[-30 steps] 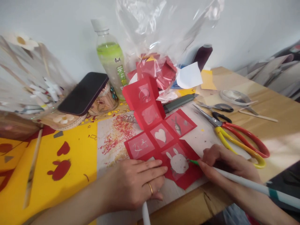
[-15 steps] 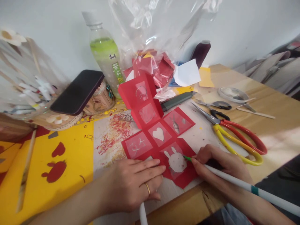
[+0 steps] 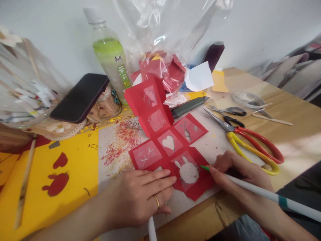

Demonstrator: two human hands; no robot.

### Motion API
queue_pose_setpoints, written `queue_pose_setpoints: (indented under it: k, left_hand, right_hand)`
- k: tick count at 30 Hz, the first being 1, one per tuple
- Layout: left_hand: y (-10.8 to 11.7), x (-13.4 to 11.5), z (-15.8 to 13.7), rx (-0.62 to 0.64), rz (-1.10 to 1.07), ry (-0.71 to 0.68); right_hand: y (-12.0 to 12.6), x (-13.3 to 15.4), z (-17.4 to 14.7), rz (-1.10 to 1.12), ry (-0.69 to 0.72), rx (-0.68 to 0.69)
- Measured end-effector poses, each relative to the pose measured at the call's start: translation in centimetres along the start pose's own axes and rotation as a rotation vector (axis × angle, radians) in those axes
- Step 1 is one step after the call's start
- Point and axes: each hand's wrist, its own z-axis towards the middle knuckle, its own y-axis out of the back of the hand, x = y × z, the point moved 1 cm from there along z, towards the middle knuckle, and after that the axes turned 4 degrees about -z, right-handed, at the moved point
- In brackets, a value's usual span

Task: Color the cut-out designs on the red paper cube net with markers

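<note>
A red paper cutout [image 3: 167, 152], partly folded up at the back, lies before me with clear film windows in its panels. The near panel shows a white rabbit head [image 3: 188, 172]; the panel behind it has a white heart [image 3: 168, 144]. My left hand [image 3: 147, 194] rests on the cutout's near left edge, fingers stretched out. A white stick-like piece [image 3: 151, 229] pokes out under its palm, mostly hidden. My right hand [image 3: 235, 177] pinches a white marker [image 3: 258, 190] with a green tip, which is just right of the rabbit head.
Scissors with red and yellow handles [image 3: 258, 147] lie at the right, near black-handled scissors [image 3: 237, 112]. Yellow paper [image 3: 75, 170] covers the left side. Behind stand a green drink bottle [image 3: 110, 53], a tilted phone [image 3: 81, 97] and a clear bag [image 3: 160, 36] over red scraps.
The green marker tip has shifted slightly right, away from the rabbit head's edge. My left hand stays on the red paper, and the view has moved a little.
</note>
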Motion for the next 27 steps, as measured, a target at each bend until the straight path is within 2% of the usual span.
queue_pose_setpoints:
  k: [9, 16, 27]
  left_hand:
    - [0.06, 0.01, 0.07, -0.006, 0.004, -0.007]
    - [0.02, 0.00, 0.00, -0.016, -0.014, 0.001]
    - [-0.01, 0.03, -0.09, -0.008, -0.002, -0.002]
  right_hand:
    - [-0.49, -0.05, -0.21, -0.032, 0.043, 0.040]
    - [-0.20, -0.02, -0.08, -0.038, 0.002, -0.006]
    - [0.07, 0.14, -0.05, -0.001, 0.022, 0.077]
